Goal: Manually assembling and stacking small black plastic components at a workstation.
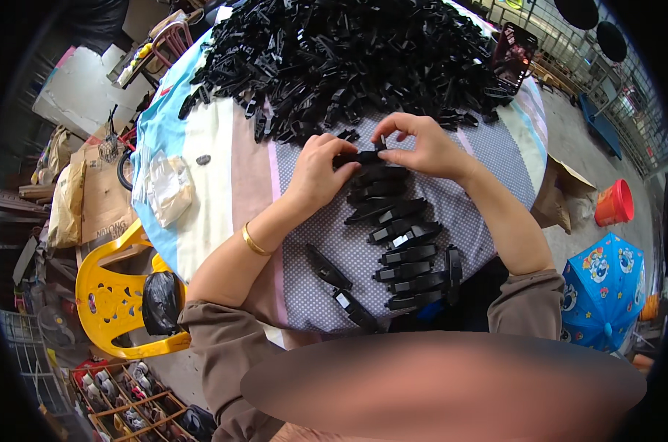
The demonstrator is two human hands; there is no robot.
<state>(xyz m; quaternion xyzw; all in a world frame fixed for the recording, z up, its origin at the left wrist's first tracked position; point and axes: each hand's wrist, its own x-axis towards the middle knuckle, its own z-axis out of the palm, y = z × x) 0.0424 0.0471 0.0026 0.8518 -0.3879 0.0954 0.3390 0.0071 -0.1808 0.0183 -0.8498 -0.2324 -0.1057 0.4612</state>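
Both my hands meet over the table just below a large heap of black plastic parts (349,66). Between the thumb and fingers of my left hand (321,173) is one end of a long black plastic part (365,157). My right hand (428,149) pinches at the other end of that part, where a small dark piece (381,142) sticks up between thumb and forefinger. Below my hands runs a column of similar black parts (404,254), laid crosswise close together. One black part (453,272) stands lengthwise beside the column. Two more, one being a loose part (328,267), lie to its left.
A patterned cloth (257,184) covers the round table. On it are a clear plastic bag (168,188) at left and a phone (514,57) at far right. Around it stand a yellow chair (113,298), a red bucket (614,202), a blue umbrella (605,291) and a shoe rack (131,401).
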